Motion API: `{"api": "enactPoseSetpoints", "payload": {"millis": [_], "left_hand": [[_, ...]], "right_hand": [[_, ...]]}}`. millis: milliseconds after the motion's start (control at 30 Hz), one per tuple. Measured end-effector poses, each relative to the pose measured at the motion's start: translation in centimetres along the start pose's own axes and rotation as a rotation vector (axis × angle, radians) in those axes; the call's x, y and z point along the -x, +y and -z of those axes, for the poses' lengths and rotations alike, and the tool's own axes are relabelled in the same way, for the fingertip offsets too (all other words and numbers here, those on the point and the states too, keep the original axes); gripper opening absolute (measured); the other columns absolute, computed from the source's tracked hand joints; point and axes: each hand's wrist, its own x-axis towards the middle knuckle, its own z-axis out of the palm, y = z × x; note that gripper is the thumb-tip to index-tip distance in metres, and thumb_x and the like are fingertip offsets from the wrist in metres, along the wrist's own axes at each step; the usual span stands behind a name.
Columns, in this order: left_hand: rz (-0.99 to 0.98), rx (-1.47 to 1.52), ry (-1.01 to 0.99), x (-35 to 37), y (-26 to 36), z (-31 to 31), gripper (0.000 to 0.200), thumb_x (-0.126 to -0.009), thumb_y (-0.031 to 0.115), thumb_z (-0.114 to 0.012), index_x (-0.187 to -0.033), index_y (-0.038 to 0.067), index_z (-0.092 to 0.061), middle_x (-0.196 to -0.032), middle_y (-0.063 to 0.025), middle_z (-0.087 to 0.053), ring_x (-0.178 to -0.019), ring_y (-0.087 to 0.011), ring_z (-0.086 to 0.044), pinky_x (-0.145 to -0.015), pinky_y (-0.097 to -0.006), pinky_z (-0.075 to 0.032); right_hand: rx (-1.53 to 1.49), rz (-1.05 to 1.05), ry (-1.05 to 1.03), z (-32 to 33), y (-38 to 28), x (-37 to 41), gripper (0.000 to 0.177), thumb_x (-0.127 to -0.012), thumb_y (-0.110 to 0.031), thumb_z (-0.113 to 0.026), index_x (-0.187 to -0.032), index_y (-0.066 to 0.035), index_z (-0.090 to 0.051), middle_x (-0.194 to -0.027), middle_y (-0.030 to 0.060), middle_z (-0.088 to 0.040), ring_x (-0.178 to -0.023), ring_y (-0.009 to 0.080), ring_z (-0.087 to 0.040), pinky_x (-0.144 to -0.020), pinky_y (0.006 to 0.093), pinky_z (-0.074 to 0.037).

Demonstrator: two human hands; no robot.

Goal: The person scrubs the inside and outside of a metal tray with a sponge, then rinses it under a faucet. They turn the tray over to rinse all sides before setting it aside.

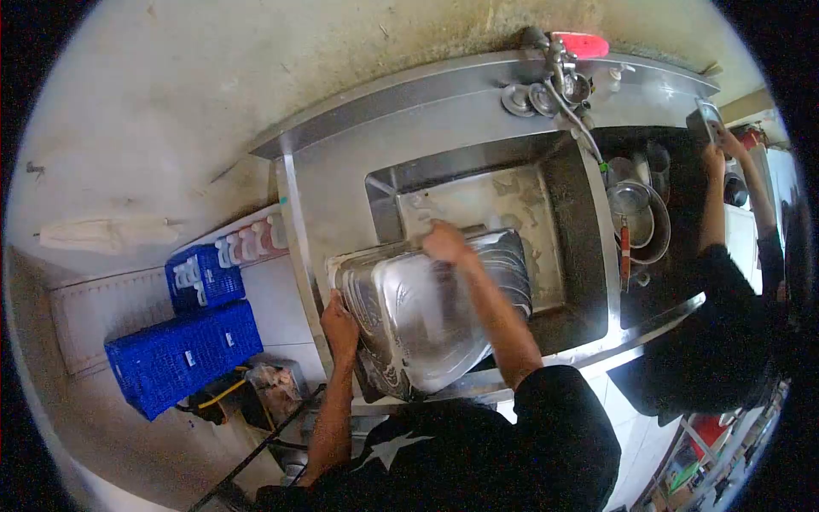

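Note:
A large metal tray (409,328), streaked with soapy foam, leans over the left part of the sink basin (559,230) and the steel counter. My left hand (340,328) grips the tray's left edge, with its fingers around the rim. Near the tray's far edge, my right hand (445,242) is closed against the surface. Whatever lies under its fingers is hidden. Part of the tray's middle is smeared by motion or glare.
A co-worker's hands (721,145) hold a metal container (705,121) at right. The second basin holds a pan (653,243) and a strainer (630,198). A faucet (559,64) stands behind, beside metal lids (518,100). Blue crates (183,354) sit on the left.

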Motion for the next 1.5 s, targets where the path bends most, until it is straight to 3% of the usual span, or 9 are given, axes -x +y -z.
{"api": "enactPoseSetpoints", "payload": {"millis": [100,233,500,600,733,933,1133,1333,1500], "left_hand": [[-0.025,-0.093,-0.014,0.7,0.8,0.1,0.031,-0.095,0.012,-0.04,-0.116,-0.004,-0.057,-0.074,-0.0268,-0.058,-0.064,-0.0308,-0.057,-0.059,-0.0399,-0.043],[0.014,0.052,-0.022,0.4,-1.1,-0.8,0.031,-0.094,0.009,-0.04,-0.118,-0.004,-0.056,-0.075,-0.0241,-0.059,-0.065,-0.0276,-0.056,-0.06,-0.0408,-0.042],[0.218,0.382,-0.029,0.7,-1.0,-1.3,0.029,-0.095,0.017,-0.044,-0.11,-0.001,-0.06,-0.064,-0.0253,-0.054,-0.06,-0.0362,-0.052,-0.058,-0.0441,-0.041],[-0.142,-0.29,0.154,0.1,-3.5,-2.0,0.032,-0.096,0.023,-0.043,-0.101,-0.003,-0.062,-0.064,-0.0264,-0.054,-0.062,-0.0405,-0.052,-0.058,-0.0455,-0.041],[0.015,0.142,0.107,-1.0,-3.1,-0.4,0.043,-0.098,0.026,-0.04,-0.087,-0.01,-0.061,-0.069,-0.0291,-0.057,-0.064,-0.042,-0.054,-0.06,-0.0486,-0.04],[-0.057,0.008,0.13,-0.4,-0.1,1.3,0.048,-0.098,0.03,-0.038,-0.086,-0.01,-0.061,-0.064,-0.0271,-0.056,-0.06,-0.0441,-0.052,-0.058,-0.0498,-0.038],[-0.177,-0.208,0.165,-1.2,-1.5,0.4,0.047,-0.098,0.031,-0.036,-0.093,-0.009,-0.062,-0.075,-0.0306,-0.059,-0.07,-0.0458,-0.057,-0.063,-0.0489,-0.043],[-0.153,-0.063,0.067,-4.4,-2.4,-0.9,0.032,-0.086,0.011,-0.046,-0.113,-0.001,-0.057,-0.085,-0.0278,-0.06,-0.079,-0.0414,-0.06,-0.069,-0.0497,-0.045],[-0.083,0.044,0.053,-4.2,-0.3,-0.4,0.038,-0.094,0.023,-0.037,-0.116,-0.002,-0.057,-0.11,-0.0289,-0.057,-0.104,-0.0404,-0.054,-0.089,-0.0434,-0.041]], "right_hand": [[-0.61,0.014,0.33,4.5,-10.3,3.9,0.028,-0.073,-0.03,-0.064,-0.088,-0.007,-0.067,-0.09,0.0227,-0.064,-0.084,0.0379,-0.061,-0.077,0.0472,-0.048],[-0.532,0.108,0.534,6.4,-14.2,7.5,0.024,-0.075,-0.026,-0.061,-0.089,-0.008,-0.065,-0.078,0.0175,-0.063,-0.078,0.035,-0.061,-0.075,0.0453,-0.047],[-0.412,-0.602,0.131,-3.9,19.5,5.0,0.035,-0.086,-0.029,-0.049,-0.103,-0.001,-0.059,-0.112,0.0165,-0.06,-0.105,0.0358,-0.054,-0.088,0.0459,-0.043],[-0.274,-0.736,0.227,-7.9,20.1,9.9,0.03,-0.085,-0.029,-0.048,-0.095,-0.004,-0.061,-0.102,0.0158,-0.062,-0.095,0.035,-0.057,-0.08,0.0468,-0.045],[-0.217,-0.822,0.357,-15.8,15.5,16.0,0.027,-0.083,-0.029,-0.048,-0.085,-0.007,-0.065,-0.089,0.0149,-0.065,-0.081,0.0339,-0.062,-0.07,0.0479,-0.048],[0.131,-0.636,0.12,-21.4,11.3,20.3,0.028,-0.083,-0.026,-0.046,-0.075,-0.01,-0.067,-0.081,0.0106,-0.068,-0.073,0.0273,-0.066,-0.062,0.0455,-0.051],[-0.089,-0.409,0.662,-37.2,13.3,19.2,0.059,-0.072,-0.042,-0.069,-0.114,-0.003,-0.055,-0.105,0.0194,-0.062,-0.1,0.0323,-0.059,-0.088,0.04,-0.046],[0.058,-0.201,0.484,-16.8,-0.5,23.7,0.029,-0.074,-0.033,-0.067,-0.08,-0.005,-0.062,-0.081,0.01,-0.065,-0.079,0.0248,-0.063,-0.07,0.0425,-0.05],[-1.037,-0.462,0.571,-3.6,0.9,22.6,0.034,-0.08,-0.037,-0.066,-0.083,-0.003,-0.06,-0.069,0.0072,-0.057,-0.061,0.02,-0.055,-0.053,0.0351,-0.044]]}}
